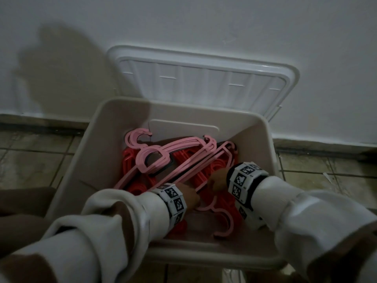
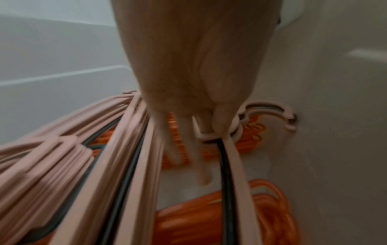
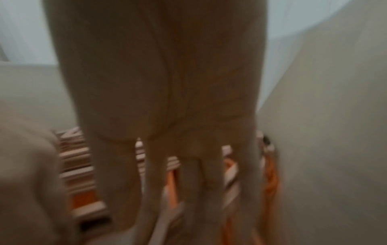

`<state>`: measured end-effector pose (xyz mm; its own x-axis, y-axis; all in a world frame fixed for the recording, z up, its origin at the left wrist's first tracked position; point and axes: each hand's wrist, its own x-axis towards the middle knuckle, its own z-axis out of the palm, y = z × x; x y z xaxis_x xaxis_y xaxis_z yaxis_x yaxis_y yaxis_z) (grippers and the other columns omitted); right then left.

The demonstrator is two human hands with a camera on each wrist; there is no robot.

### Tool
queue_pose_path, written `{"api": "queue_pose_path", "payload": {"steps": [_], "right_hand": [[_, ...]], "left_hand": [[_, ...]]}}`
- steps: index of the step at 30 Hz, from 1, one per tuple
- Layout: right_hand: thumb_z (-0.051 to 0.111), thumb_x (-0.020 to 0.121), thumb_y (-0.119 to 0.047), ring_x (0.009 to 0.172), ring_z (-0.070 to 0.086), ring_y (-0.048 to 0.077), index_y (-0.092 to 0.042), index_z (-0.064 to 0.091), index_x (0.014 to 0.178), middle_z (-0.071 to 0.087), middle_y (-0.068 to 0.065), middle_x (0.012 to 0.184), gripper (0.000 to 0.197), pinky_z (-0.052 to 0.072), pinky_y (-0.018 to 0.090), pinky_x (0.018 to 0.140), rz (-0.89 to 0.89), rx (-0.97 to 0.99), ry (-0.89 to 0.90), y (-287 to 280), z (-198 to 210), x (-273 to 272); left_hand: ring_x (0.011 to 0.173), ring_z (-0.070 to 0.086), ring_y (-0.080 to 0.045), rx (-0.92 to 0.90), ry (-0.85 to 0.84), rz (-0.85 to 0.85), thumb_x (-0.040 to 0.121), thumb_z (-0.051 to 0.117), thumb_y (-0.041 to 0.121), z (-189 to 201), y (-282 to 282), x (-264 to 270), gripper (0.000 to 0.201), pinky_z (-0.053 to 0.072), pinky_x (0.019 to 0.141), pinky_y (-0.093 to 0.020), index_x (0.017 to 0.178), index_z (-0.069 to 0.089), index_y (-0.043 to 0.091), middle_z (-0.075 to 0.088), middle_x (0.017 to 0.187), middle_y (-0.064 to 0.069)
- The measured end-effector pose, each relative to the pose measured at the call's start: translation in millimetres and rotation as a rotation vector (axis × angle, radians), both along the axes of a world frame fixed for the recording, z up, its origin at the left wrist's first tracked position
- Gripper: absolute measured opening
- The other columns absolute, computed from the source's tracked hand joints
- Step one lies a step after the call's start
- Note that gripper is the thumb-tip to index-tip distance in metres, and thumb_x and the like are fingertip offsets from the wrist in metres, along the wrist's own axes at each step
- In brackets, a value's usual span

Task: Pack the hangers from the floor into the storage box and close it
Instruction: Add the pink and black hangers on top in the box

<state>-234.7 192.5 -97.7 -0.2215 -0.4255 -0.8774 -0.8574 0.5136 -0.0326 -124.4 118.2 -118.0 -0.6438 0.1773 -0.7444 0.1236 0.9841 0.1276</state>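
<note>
Both hands reach down into the open beige plastic storage box [image 1: 95, 152], which stands on the tiled floor [image 1: 36, 160] with its white ribbed lid [image 1: 204, 78] leaning against the wall behind. The left hand [image 1: 188, 196] pinches a pale pink plastic hanger [image 1: 206, 160] lying across the red plastic hangers [image 1: 214, 166] piled inside. The right hand [image 1: 217, 181] hangs released, fingers [image 3: 247, 182] straight and spread over the pile.

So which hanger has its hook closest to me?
Look in the beige storage box by the white wall. Both hands reach into its near end, and between them lies a pink hanger. Its hook curls toward the box's near wall, while the other pink hangers' hooks point away.
</note>
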Motion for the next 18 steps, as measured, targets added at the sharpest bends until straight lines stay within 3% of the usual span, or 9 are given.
{"api": "queue_pose_path", "payload": {"steps": [3, 6, 8, 12, 13, 15, 18], "right_hand": [[0.058, 0.087, -0.020, 0.101, 0.057, 0.025, -0.007, 0.057, 0.116, 0.059, 0.009, 0.120, 0.032, 0.045, 0.031, 0.083, -0.050, -0.186, 0.130, -2.4, 7.5, -15.0], [0.066, 0.082, -0.019, 0.126, 0.043, 0.029, -0.008, 0.035, 0.136, 0.043, 0.013, 0.137, 0.062, 0.043, 0.039, 0.094, -0.078, -0.253, 0.308, -0.5, 13.7, -24.6], [0.067, 0.082, -0.017, 0.137, 0.024, 0.032, -0.007, 0.008, 0.146, 0.023, 0.016, 0.146, 0.088, 0.036, 0.045, 0.103, -0.115, -0.281, 0.366, 2.7, 6.4, -25.4], [0.051, 0.091, -0.017, 0.143, 0.003, 0.033, -0.003, -0.001, 0.146, -0.003, 0.017, 0.155, 0.076, 0.019, 0.051, 0.113, -0.171, -0.234, 0.313, 11.1, -15.9, -20.9], [0.048, 0.092, -0.017, 0.143, 0.004, 0.033, -0.003, 0.001, 0.146, -0.003, 0.017, 0.155, 0.073, 0.020, 0.051, 0.113, -0.196, -0.227, 0.321, 12.5, -20.1, -19.3], [0.044, 0.094, -0.015, 0.139, 0.017, 0.036, -0.003, 0.010, 0.145, 0.010, 0.019, 0.152, 0.063, 0.026, 0.049, 0.109, -0.258, -0.255, 0.357, 11.0, -24.9, -16.3], [0.042, 0.095, -0.015, 0.130, 0.032, 0.038, -0.005, 0.012, 0.144, 0.028, 0.024, 0.143, 0.059, 0.038, 0.047, 0.099, -0.211, -0.222, 0.408, 7.3, -25.3, -13.9]], "left_hand": [[0.113, 0.056, -0.031, 0.061, 0.184, 0.014, 0.093, 0.046, 0.017, 12.2, -6.2, -3.4, 0.034, 0.044, 0.090, -0.036, 0.125, 0.058, 0.017, 0.057, 0.125, -0.011], [0.109, 0.056, -0.029, 0.048, 0.419, 0.054, 0.089, 0.046, 0.015, 21.9, -12.2, -2.3, 0.028, 0.042, 0.078, -0.033, 0.114, 0.058, 0.012, 0.060, 0.117, -0.008], [0.125, 0.040, -0.027, -0.020, 0.475, 0.173, 0.090, 0.047, 0.021, 21.0, -14.1, 0.2, 0.039, 0.037, 0.093, -0.037, 0.128, 0.044, 0.011, 0.045, 0.135, -0.009], [0.141, 0.008, -0.034, -0.102, 0.307, 0.319, 0.087, 0.057, 0.033, 15.3, -18.3, 1.7, 0.076, 0.019, 0.112, -0.050, 0.146, 0.014, 0.013, 0.003, 0.154, -0.018], [0.142, 0.004, -0.036, -0.098, 0.241, 0.337, 0.086, 0.058, 0.037, 12.1, -19.0, 2.9, 0.082, 0.018, 0.113, -0.051, 0.148, 0.008, 0.014, -0.005, 0.155, -0.018], [0.142, 0.009, -0.036, -0.079, 0.186, 0.359, 0.087, 0.058, 0.034, 6.3, -19.8, 4.2, 0.081, 0.029, 0.110, -0.048, 0.148, 0.008, 0.014, -0.009, 0.155, -0.017], [0.129, 0.037, -0.035, -0.053, 0.268, 0.321, 0.090, 0.047, 0.008, 7.1, -22.2, 2.4, 0.055, 0.044, 0.095, -0.044, 0.141, 0.026, 0.009, 0.010, 0.152, -0.018]]}}
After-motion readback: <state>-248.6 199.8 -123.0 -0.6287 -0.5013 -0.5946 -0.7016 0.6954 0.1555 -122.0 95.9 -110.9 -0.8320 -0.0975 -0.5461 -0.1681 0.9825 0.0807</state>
